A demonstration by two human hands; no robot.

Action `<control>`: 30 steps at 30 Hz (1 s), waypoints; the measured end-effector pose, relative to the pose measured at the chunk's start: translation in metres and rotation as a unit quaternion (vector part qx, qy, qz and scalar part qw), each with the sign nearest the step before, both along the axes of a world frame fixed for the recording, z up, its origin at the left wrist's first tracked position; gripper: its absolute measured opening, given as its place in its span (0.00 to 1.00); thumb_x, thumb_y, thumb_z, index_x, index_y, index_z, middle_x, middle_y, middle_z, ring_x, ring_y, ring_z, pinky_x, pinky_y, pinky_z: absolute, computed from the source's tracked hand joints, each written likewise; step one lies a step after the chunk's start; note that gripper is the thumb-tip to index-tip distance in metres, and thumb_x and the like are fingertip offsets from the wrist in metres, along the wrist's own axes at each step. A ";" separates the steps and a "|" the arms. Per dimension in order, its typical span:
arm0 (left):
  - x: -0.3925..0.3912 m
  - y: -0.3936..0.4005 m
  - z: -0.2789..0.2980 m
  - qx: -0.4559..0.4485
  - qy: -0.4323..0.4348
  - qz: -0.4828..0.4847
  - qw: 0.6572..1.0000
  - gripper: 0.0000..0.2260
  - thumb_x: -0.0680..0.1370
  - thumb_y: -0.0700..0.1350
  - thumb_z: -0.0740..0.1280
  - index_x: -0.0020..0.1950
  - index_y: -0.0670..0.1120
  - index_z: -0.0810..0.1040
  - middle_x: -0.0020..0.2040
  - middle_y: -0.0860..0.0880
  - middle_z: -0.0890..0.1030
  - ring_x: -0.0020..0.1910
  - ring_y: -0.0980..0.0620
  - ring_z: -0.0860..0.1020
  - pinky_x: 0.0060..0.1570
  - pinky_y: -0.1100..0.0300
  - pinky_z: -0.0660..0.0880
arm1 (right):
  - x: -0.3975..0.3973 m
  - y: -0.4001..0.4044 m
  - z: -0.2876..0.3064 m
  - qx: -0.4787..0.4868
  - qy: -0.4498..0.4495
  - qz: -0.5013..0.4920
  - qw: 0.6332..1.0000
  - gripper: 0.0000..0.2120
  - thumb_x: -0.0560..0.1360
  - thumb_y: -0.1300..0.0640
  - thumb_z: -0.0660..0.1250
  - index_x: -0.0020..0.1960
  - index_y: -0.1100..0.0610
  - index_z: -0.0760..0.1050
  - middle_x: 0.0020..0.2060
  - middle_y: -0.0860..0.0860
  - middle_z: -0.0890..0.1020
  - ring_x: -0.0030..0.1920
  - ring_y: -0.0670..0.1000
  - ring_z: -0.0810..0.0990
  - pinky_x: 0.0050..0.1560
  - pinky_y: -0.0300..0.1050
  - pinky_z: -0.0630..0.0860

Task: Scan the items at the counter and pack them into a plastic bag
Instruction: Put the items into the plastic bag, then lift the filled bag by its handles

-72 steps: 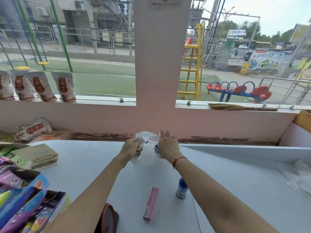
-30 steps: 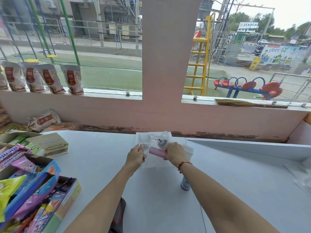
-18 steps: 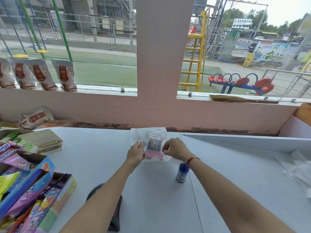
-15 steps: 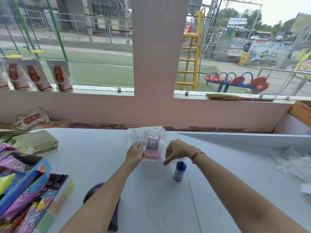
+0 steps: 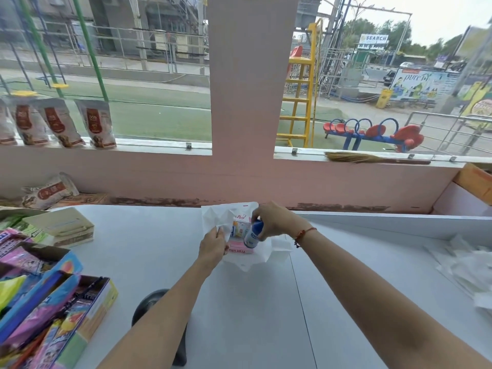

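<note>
The left hand (image 5: pixel 213 246) pinches the plastic bag (image 5: pixel 250 255) rim to keep its mouth open, while beside it the right hand (image 5: pixel 277 222) grasps the blue-capped bottle (image 5: pixel 253 234), lowering it toward the pink box (image 5: pixel 241 247) inside.

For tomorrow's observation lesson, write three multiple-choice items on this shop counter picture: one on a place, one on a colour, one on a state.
1. Where does the broom lie?
A. on the window ledge
B. on the counter
C. on the floor

2. What colour is the box lying in the plastic bag?
A. green
B. pink
C. black

3. What is the right hand doing?
A. resting flat
B. pointing outside
C. gripping the small blue-capped bottle

Answers:
1 A: it lies along the right-hand sill.
2 B: the pink box shows at the bag's mouth.
3 C: the fingers wrap the bottle at the bag's opening, while the left hand holds the bag's edge.
</note>
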State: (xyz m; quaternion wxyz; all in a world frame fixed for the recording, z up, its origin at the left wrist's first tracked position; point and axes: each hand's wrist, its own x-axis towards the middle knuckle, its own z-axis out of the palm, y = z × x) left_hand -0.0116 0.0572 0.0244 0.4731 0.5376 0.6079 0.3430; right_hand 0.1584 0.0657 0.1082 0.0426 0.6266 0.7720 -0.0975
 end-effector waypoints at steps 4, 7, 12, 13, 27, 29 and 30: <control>-0.003 0.004 0.005 0.007 -0.035 0.012 0.999 0.15 0.82 0.48 0.51 0.48 0.42 0.73 0.32 0.47 0.75 0.30 0.50 0.71 0.35 0.57 0.69 | -0.028 0.005 -0.019 0.068 0.030 0.001 0.997 0.15 0.69 0.62 0.72 0.55 0.60 0.80 0.53 0.58 0.82 0.53 0.59 0.80 0.51 0.50 0.78; -0.006 0.008 0.009 0.013 -0.052 0.023 0.998 0.15 0.82 0.48 0.51 0.45 0.42 0.72 0.34 0.46 0.76 0.34 0.48 0.73 0.39 0.55 0.71 | -0.036 0.003 -0.048 0.078 0.068 -0.057 0.993 0.16 0.74 0.65 0.67 0.61 0.61 0.77 0.57 0.60 0.76 0.55 0.63 0.79 0.55 0.52 0.77; -0.004 0.016 0.010 0.009 -0.040 0.025 0.999 0.16 0.82 0.50 0.50 0.40 0.45 0.69 0.39 0.43 0.77 0.38 0.47 0.74 0.43 0.54 0.73 | -0.027 0.003 -0.066 0.142 0.063 -0.074 0.985 0.20 0.77 0.70 0.60 0.69 0.60 0.69 0.61 0.59 0.74 0.56 0.63 0.80 0.55 0.52 0.78; -0.001 0.019 0.012 0.008 -0.032 0.026 0.999 0.16 0.82 0.50 0.50 0.43 0.44 0.70 0.39 0.44 0.78 0.38 0.48 0.75 0.41 0.56 0.73 | -0.021 0.003 -0.065 0.170 0.052 -0.074 0.981 0.20 0.78 0.70 0.60 0.68 0.60 0.70 0.61 0.58 0.75 0.56 0.61 0.80 0.56 0.51 0.78; 0.011 0.049 0.065 0.008 -0.086 0.067 0.994 0.17 0.82 0.44 0.50 0.60 0.35 0.73 0.34 0.48 0.78 0.30 0.53 0.74 0.30 0.60 0.70 | 0.041 0.006 -0.018 -0.018 0.445 -0.422 0.790 0.08 0.66 0.58 0.72 0.39 0.60 0.75 0.43 0.57 0.79 0.42 0.57 0.78 0.40 0.47 0.78; 0.008 0.055 0.096 0.030 -0.126 0.062 0.990 0.18 0.82 0.47 0.52 0.55 0.35 0.76 0.33 0.48 0.80 0.27 0.53 0.76 0.30 0.61 0.73 | 0.040 0.016 0.006 0.013 0.516 -0.409 0.752 0.06 0.69 0.59 0.71 0.37 0.60 0.76 0.43 0.58 0.80 0.43 0.56 0.79 0.45 0.50 0.78; 0.005 0.059 0.116 0.042 -0.160 0.050 0.985 0.18 0.82 0.49 0.55 0.51 0.35 0.77 0.34 0.48 0.82 0.25 0.54 0.77 0.29 0.61 0.74 | 0.042 0.021 0.022 0.034 0.532 -0.401 0.745 0.07 0.69 0.57 0.72 0.37 0.60 0.77 0.44 0.59 0.80 0.43 0.56 0.80 0.45 0.49 0.78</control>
